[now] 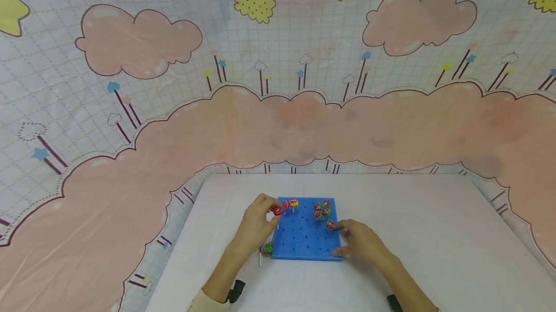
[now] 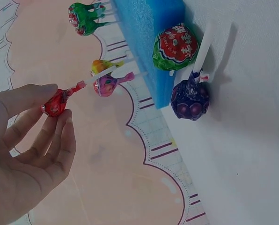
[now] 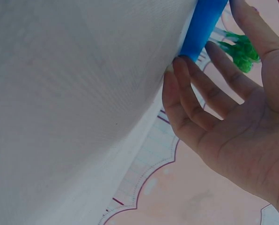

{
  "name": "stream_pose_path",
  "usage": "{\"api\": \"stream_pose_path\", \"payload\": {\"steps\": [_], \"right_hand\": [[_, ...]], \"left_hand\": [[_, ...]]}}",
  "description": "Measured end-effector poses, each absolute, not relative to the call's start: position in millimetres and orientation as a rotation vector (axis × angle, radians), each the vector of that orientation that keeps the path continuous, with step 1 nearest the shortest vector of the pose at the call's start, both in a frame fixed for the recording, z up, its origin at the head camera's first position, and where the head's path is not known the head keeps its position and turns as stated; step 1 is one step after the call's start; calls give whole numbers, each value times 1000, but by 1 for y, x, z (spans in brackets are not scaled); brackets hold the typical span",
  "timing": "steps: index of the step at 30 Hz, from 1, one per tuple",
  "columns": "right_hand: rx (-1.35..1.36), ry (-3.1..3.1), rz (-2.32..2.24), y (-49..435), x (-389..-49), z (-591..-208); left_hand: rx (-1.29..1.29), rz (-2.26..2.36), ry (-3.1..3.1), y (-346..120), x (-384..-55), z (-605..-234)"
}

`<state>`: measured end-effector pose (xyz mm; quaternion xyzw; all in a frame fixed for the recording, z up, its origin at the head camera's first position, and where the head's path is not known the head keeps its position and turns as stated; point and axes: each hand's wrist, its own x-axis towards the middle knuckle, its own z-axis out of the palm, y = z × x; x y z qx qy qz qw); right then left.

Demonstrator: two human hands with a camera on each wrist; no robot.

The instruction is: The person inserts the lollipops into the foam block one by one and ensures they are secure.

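My left hand (image 1: pixel 256 222) pinches a red-wrapped lollipop (image 2: pixel 55 104) by its head between thumb and fingers, at the back left corner of a blue foam board (image 1: pixel 299 239). Its white stick points toward the board in the left wrist view. Beside it, a pink lollipop (image 2: pixel 104 86) and a yellow lollipop (image 1: pixel 294 202) stand in the board. Along the board's right edge, my right hand (image 1: pixel 362 240) rests with its fingertips at the side, fingers loosely extended. Close to its index finger stands a red-and-green lollipop (image 1: pixel 330 225).
Several more red-and-green lollipops (image 1: pixel 322 209) stand grouped at the board's back right. On the white table (image 1: pixel 434 244), left of the board, lie a green watermelon-print lollipop (image 2: pixel 176 47) and a purple lollipop (image 2: pixel 190 99). Rows of small holes cover the board's top.
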<state>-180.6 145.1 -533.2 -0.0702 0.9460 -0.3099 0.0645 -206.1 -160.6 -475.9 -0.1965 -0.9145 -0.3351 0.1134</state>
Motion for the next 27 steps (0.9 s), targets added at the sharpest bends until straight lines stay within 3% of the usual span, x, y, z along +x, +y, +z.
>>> {"api": "stream_pose_path", "payload": {"steps": [27], "right_hand": [[-205,2851,-945,146,-180,-531]], "left_hand": [[-606,-951,-2642,-136,-219,-494]]}}
